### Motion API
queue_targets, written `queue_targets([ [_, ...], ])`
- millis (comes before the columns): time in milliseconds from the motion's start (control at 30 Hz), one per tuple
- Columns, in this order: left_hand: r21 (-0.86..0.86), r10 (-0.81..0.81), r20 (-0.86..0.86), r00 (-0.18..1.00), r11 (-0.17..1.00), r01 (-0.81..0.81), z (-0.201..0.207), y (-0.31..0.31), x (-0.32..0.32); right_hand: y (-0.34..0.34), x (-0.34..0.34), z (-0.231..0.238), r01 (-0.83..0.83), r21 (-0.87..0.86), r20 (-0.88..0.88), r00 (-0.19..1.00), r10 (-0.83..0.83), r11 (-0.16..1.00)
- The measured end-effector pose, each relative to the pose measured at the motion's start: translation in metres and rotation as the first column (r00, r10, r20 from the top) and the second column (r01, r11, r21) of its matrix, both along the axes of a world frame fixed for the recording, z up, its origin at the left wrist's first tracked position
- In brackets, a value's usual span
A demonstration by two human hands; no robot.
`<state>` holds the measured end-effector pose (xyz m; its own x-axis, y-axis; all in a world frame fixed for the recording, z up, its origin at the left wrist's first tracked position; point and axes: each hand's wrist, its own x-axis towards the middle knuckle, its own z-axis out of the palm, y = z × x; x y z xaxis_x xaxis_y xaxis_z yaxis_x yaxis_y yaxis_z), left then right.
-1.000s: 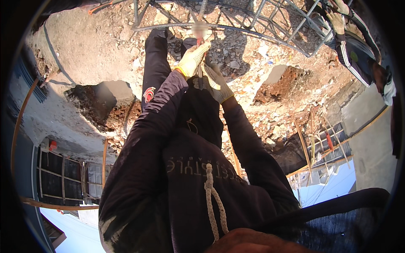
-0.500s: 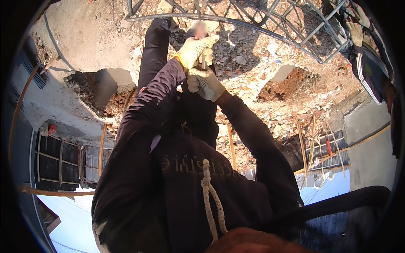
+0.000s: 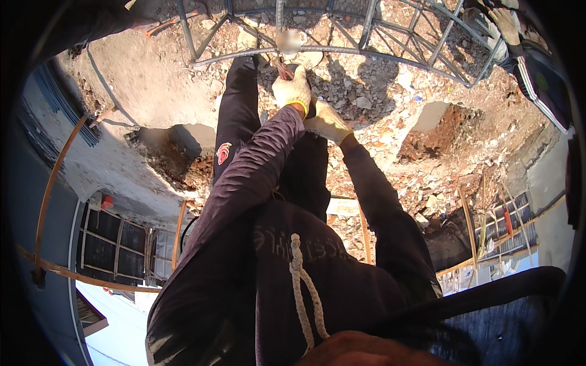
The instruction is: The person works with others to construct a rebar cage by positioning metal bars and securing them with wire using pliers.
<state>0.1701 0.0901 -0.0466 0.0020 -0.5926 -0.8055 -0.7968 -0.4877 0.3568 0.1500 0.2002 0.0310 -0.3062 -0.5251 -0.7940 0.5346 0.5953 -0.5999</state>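
My left hand (image 3: 292,89), in a cream knit glove with a yellow cuff, is closed in front of my knees. A reddish-brown bundle of thin strands (image 3: 284,70), perhaps wire, sticks out at its far side. Close by on the right is my right hand (image 3: 330,124), also gloved, its fingers hidden behind the left wrist and a dark shape. Whether it holds anything does not show. Just beyond both hands runs a frame of steel reinforcing bars (image 3: 342,50), apart from the gloves.
Broken rubble (image 3: 360,100) covers the ground ahead. Dug pits lie at the left (image 3: 174,152) and right (image 3: 430,131). A co-worker's gloved hand (image 3: 505,25) is at the far right by the bars; a dark sleeve (image 3: 91,21) enters at upper left.
My left hand has turned and now has the reddish-brown strands showing. The right hand has shifted right, and the grey rod-like piece between the hands is out of sight. A sleeve has appeared upper left.
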Motion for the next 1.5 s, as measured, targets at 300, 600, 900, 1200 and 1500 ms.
queue_targets([
  [300, 0.621, -0.119, -0.160, 0.980, 0.760, 0.194, 0.049, -0.073, 0.009, -0.011, 0.058, -0.029, 0.791, 0.080, 0.985, 0.029, -0.168, 0.607],
  [600, 0.586, 0.042, -0.131, 0.991, 0.809, 0.043, 0.028, -0.044, 0.007, -0.013, 0.031, 0.015, 0.003, -0.067, -0.032, 0.999, -0.006, 0.998],
  [900, 0.658, -0.051, -0.263, 0.964, 0.721, 0.217, 0.062, -0.069, 0.000, 0.011, 0.062, -0.032, 0.755, 0.098, 0.989, -0.002, -0.147, 0.649],
  [1200, 0.792, 0.285, -0.124, 0.951, 0.605, -0.078, 0.056, -0.030, 0.045, 0.005, 0.083, 0.062, 0.769, 0.258, 0.645, 0.314, -0.697, 0.584],
  [1500, 0.612, -0.101, -0.325, 0.940, 0.735, 0.290, 0.077, -0.019, 0.036, 0.027, 0.060, 0.059, 0.581, 0.207, 0.610, 0.552, -0.569, 0.787],
])
